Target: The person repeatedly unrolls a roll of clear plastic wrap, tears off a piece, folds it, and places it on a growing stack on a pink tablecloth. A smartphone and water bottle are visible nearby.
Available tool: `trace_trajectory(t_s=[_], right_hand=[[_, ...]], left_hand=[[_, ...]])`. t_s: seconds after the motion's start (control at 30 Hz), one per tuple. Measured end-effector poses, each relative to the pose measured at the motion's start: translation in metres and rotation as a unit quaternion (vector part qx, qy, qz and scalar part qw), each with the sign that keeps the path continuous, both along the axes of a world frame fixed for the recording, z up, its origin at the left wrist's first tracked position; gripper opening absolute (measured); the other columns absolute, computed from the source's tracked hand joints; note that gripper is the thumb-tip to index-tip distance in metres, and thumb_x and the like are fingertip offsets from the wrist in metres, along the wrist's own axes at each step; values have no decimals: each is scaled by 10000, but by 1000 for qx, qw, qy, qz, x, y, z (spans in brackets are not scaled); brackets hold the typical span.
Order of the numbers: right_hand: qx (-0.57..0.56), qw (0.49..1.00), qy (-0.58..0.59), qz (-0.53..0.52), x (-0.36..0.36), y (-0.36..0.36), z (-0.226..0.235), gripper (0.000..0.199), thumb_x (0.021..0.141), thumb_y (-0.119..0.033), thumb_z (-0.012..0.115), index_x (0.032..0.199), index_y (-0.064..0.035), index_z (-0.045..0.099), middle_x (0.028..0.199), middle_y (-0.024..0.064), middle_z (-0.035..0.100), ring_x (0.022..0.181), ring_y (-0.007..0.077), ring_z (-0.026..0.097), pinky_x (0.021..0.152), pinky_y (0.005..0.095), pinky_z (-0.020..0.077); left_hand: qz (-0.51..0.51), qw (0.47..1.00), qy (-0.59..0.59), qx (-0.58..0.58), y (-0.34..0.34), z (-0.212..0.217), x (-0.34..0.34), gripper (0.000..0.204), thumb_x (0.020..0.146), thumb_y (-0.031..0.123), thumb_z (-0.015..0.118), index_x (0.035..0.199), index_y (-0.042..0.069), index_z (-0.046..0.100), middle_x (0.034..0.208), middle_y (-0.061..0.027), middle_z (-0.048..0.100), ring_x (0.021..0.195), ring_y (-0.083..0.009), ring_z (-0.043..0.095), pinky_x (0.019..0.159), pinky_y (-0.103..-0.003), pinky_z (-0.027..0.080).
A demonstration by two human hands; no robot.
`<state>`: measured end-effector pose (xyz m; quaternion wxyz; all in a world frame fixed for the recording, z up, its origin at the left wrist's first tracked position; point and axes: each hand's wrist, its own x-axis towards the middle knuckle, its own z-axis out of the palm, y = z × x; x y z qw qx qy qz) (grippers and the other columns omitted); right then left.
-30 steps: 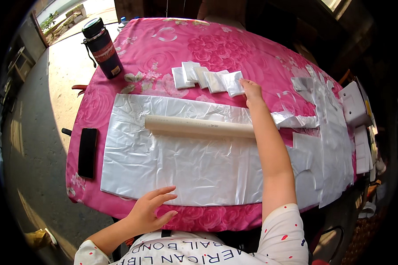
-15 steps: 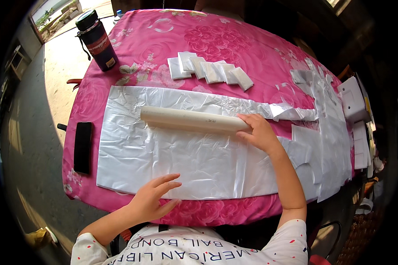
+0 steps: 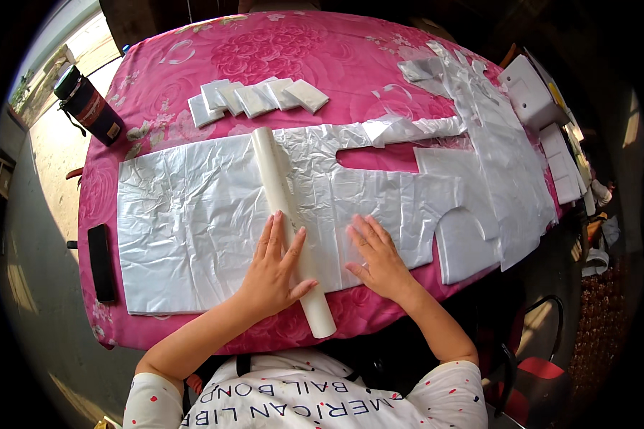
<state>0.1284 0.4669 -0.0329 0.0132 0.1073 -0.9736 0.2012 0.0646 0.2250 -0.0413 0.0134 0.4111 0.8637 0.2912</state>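
Note:
A stack of white plastic vest-style bags (image 3: 186,222), creased on top, lies spread across the table. Over it, running from the far edge toward me, rests a cream-white tube (image 3: 274,175) whose near end sticks out past the bags. My left hand (image 3: 268,268) touches the tube, its fingers stretched out and the thumb across it. To the right of the tube my right hand (image 3: 377,259) lies flat on the plastic, fingers outstretched, holding nothing.
Folded white plastic packets (image 3: 257,99) overlap in a row beyond the bags. More loose plastic sheets (image 3: 511,186) cover the right side. A dark flask (image 3: 89,107) and a black phone (image 3: 101,264) are at left. White boxes (image 3: 529,89) stand along the right edge.
The tube has turned from lying sideways to pointing toward me. My left hand has come onto it; my right hand has left its end and moved down onto the plastic. The view has shifted right.

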Motion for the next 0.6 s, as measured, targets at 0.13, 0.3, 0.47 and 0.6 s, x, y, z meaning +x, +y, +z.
trace_trajectory(t_s=[0.13, 0.3, 0.47, 0.6], right_hand=[[66, 994, 37, -77, -8, 89, -9, 600, 875, -346, 557, 1340, -2, 401, 1430, 163, 335, 1340, 333, 269, 1085, 417, 247], [90, 967, 76, -225, 12, 197, -19, 491, 909, -236, 497, 1325, 12, 419, 1404, 173, 381, 1308, 331, 339, 1079, 395, 268], [58, 910, 83, -402, 50, 273, -33, 373, 919, -176, 471, 1238, 9, 526, 1339, 159, 468, 1248, 296, 430, 1042, 344, 332], [51, 885, 143, -440, 56, 279, -34, 271, 860, -132, 547, 1088, -21, 644, 1171, 130, 607, 1105, 272, 559, 963, 326, 416]], left_hand=[[-25, 997, -18, 76, 23, -8, 4, 788, 786, 537, 585, 1377, 66, 361, 1460, -278, 149, 1352, -466, 130, 1072, -545, 188], [-62, 997, 30, -14, 34, 3, 3, 790, 782, 594, 541, 1335, 43, 419, 1457, -240, 202, 1356, -457, 125, 1066, -568, 172], [-92, 993, 48, -54, 42, 13, 9, 771, 781, 626, 512, 1284, 43, 480, 1416, -195, 317, 1353, -432, 163, 1065, -574, 159], [-133, 987, 57, -76, 53, 18, 21, 736, 785, 632, 504, 1225, 42, 536, 1358, -167, 409, 1347, -385, 216, 1078, -554, 143]])
